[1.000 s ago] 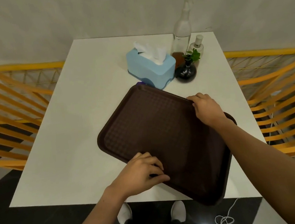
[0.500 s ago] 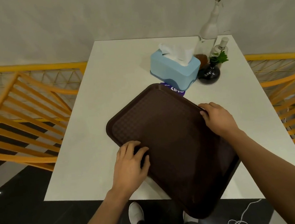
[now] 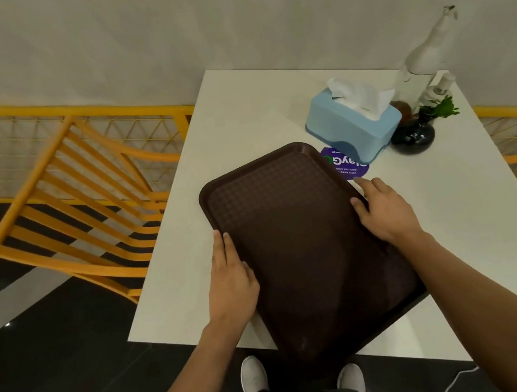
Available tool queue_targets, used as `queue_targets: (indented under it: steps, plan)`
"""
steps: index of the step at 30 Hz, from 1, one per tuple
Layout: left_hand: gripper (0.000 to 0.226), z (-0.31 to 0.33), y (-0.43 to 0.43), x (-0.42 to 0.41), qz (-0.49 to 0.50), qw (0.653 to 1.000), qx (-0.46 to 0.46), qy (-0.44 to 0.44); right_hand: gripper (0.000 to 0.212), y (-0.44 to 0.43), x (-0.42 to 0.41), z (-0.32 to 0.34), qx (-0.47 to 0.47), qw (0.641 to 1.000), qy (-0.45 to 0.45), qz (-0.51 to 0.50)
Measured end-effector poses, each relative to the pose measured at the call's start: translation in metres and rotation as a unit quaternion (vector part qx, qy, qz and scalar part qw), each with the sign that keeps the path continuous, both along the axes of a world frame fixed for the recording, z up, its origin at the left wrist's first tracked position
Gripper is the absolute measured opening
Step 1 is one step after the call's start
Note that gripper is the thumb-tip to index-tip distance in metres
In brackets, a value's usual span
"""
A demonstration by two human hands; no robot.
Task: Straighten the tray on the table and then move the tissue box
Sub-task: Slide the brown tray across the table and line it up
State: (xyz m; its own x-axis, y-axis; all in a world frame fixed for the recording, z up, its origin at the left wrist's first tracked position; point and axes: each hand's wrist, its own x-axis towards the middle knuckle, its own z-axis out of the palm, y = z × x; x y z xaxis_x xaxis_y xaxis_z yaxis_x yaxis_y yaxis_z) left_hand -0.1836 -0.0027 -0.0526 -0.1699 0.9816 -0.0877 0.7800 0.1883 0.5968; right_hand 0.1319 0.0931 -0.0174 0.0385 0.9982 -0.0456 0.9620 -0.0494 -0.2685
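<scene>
A dark brown tray [image 3: 290, 224] lies on the white table [image 3: 466, 203], turned a little askew, its near corner sticking out past the table's front edge. My left hand [image 3: 231, 274] grips the tray's left rim. My right hand [image 3: 382, 210] holds its right rim with the thumb on top. Behind the tray's far right corner stands a light blue tissue box [image 3: 351, 125], with a white tissue sticking out of its top. The box is apart from both hands.
A purple round sticker [image 3: 349, 163] lies between tray and box. A dark vase with a green sprig [image 3: 414, 134], a tall glass bottle [image 3: 420, 68] and a small bottle [image 3: 439, 89] stand right of the box. Orange chairs [image 3: 81, 198] flank the table.
The tray has turned clockwise, its long side now running more away from me. My left hand slid from the near edge to the left rim. The purple sticker is uncovered.
</scene>
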Motion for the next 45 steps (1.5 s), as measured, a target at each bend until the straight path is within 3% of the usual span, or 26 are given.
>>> queue_targets:
  steps: [7,15,25,29,34,40,45]
  plan:
    - [0.064,0.001,0.032,-0.036,-0.02,0.998,0.023,0.052,0.044,-0.008,-0.029,-0.006,-0.037,0.998,0.04,-0.018]
    - [0.061,-0.004,0.007,-0.058,0.053,0.995,0.009,-0.082,0.051,-0.02,-0.043,-0.012,0.018,0.999,0.044,-0.025]
    - [0.047,0.011,0.063,-0.067,0.067,0.997,0.04,0.023,0.055,0.005,-0.067,-0.014,-0.036,0.996,0.062,-0.045]
    - [0.045,0.013,0.09,-0.083,0.035,0.996,0.074,0.044,0.059,0.02,-0.071,-0.015,-0.009,1.0,0.019,-0.02]
    - [0.045,0.007,0.108,-0.096,0.007,0.994,0.082,0.071,0.067,0.032,-0.071,-0.021,0.01,1.0,0.026,0.002]
    - [0.045,0.006,0.128,-0.106,-0.012,0.989,0.094,0.116,0.061,0.047,-0.078,-0.023,-0.007,1.0,-0.021,-0.017]
    - [0.045,0.009,0.155,-0.119,-0.034,0.991,0.088,0.097,0.06,0.062,-0.093,-0.022,-0.005,0.997,-0.061,-0.046]
